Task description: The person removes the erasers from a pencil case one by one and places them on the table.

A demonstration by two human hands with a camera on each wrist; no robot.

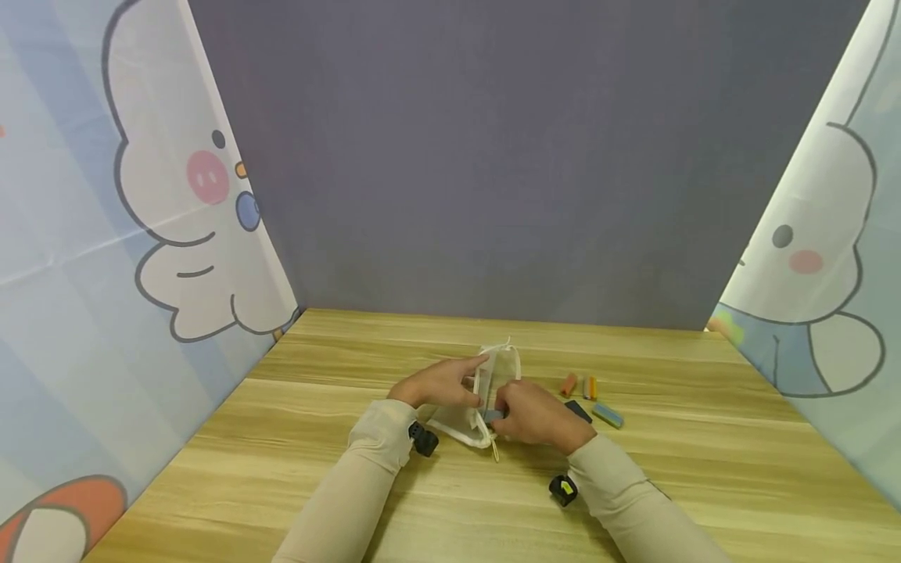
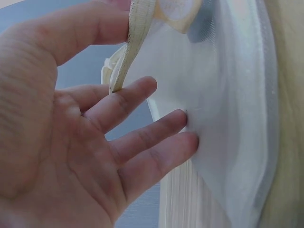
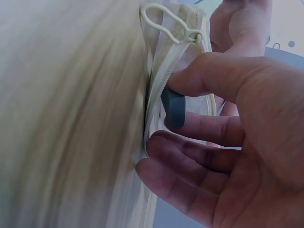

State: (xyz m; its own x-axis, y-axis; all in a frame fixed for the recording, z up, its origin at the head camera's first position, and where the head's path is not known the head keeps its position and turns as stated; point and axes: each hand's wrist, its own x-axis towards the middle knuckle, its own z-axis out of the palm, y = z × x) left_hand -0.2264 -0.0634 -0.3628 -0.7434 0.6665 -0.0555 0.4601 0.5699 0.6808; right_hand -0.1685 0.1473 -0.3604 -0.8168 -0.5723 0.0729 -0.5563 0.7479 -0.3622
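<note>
A white mesh zipper pouch [image 1: 456, 422] lies on the table with its zipped mouth spread apart. My left hand [image 1: 445, 383] grips the zipper edge at that mouth, thumb hidden behind the band and the other fingers against the mesh [image 2: 223, 109]. A small grey-blue block [image 3: 175, 108] is pinched between the thumb and index finger of my right hand [image 1: 531, 410], partly inside the opening. Its far end is hidden by the zipper edge. Through the mesh show an orange piece [image 2: 178, 14] and a dark grey-blue piece [image 2: 202, 23]. A cream pull loop [image 3: 164, 21] hangs at the zipper's end.
Right of the pouch lie a red-orange block [image 1: 568, 384], a striped orange and white piece [image 1: 590, 388], a dark block [image 1: 579, 412] and a blue-green block [image 1: 608, 415]. A grey panel [image 1: 493, 156] stands behind the wooden table [image 1: 366, 344], with cartoon-printed cloths at both sides.
</note>
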